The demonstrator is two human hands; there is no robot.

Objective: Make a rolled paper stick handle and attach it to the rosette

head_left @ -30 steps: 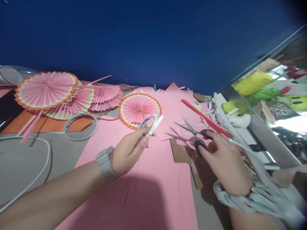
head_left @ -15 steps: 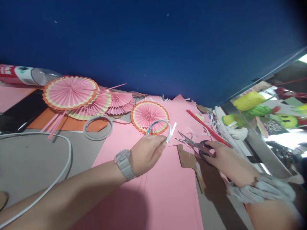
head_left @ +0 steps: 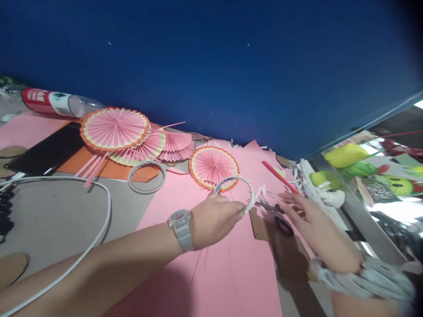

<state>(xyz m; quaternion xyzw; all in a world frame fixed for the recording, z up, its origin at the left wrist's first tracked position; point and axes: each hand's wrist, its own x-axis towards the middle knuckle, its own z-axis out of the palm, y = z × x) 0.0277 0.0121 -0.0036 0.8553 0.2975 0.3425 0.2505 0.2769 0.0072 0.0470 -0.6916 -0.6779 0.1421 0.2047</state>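
My left hand (head_left: 214, 219), with a grey watch on the wrist, is closed in a pinch on a thin roll of tape (head_left: 236, 180), held just above the pink paper sheet (head_left: 224, 273). A loose white tape end (head_left: 256, 198) sticks out to the right of the roll. Blurred by motion, my right hand (head_left: 313, 224) has its fingers stretched toward that tape end and holds nothing. Black-handled scissors (head_left: 279, 216) lie on the table just under its fingertips, beside a piece of brown cardboard (head_left: 261, 222).
Pleated pink paper fans (head_left: 214, 166) (head_left: 114, 128) lie at the back along the blue wall. A second tape ring (head_left: 146, 177), orange paper (head_left: 99, 166), a white cable (head_left: 99, 229) and a lying bottle (head_left: 53, 102) are on the left. Paper scraps, a red strip (head_left: 279, 176) and a glass case (head_left: 363, 176) are on the right.
My right hand has let go of the scissors, which now lie on the table, and has moved toward the tape end. My left hand with the roll has shifted right.
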